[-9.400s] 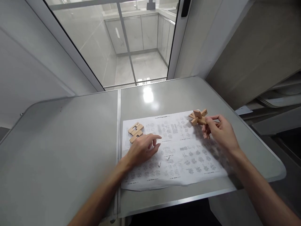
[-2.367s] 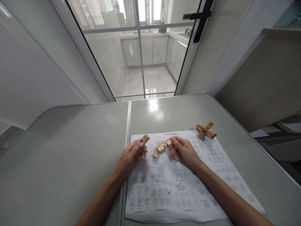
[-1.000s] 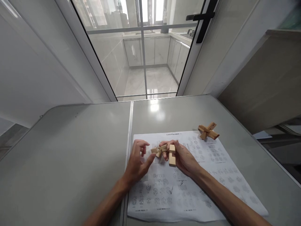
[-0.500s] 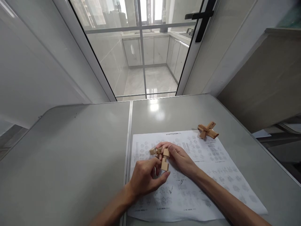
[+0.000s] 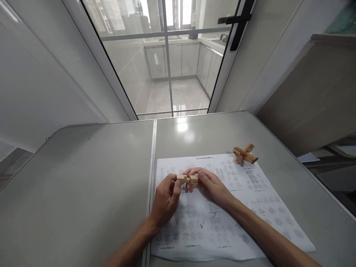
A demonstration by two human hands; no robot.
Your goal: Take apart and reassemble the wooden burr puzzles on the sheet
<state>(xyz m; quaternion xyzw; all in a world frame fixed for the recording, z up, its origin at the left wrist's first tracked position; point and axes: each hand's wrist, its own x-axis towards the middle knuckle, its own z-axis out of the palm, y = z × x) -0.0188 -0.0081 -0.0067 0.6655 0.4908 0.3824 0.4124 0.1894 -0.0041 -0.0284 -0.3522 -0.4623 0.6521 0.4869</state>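
Observation:
Above the printed sheet (image 5: 236,207), my two hands meet around pale notched wooden puzzle pieces. My left hand (image 5: 166,198) pinches the left end of one wooden puzzle piece (image 5: 181,179) between thumb and fingers. From the other side, my right hand (image 5: 213,185) grips the wooden block end (image 5: 193,180) with its thumb, its fingers curled behind. Lower parts of the pieces are partly hidden by the fingers, so I cannot tell how they join. A darker, cross-shaped wooden puzzle (image 5: 246,154) lies at the sheet's upper right corner.
The grey table (image 5: 111,178) has a metal seam (image 5: 151,167) running along the sheet's left edge. Beyond the far edge stands a glass door (image 5: 189,70) with a black handle (image 5: 236,19). A brownish panel (image 5: 314,89) is off to the right.
My left hand has moved up and left, its fingers now pinching the piece's left end. The piece that stood lengthwise now lies crosswise between both hands. My right hand stays almost in place.

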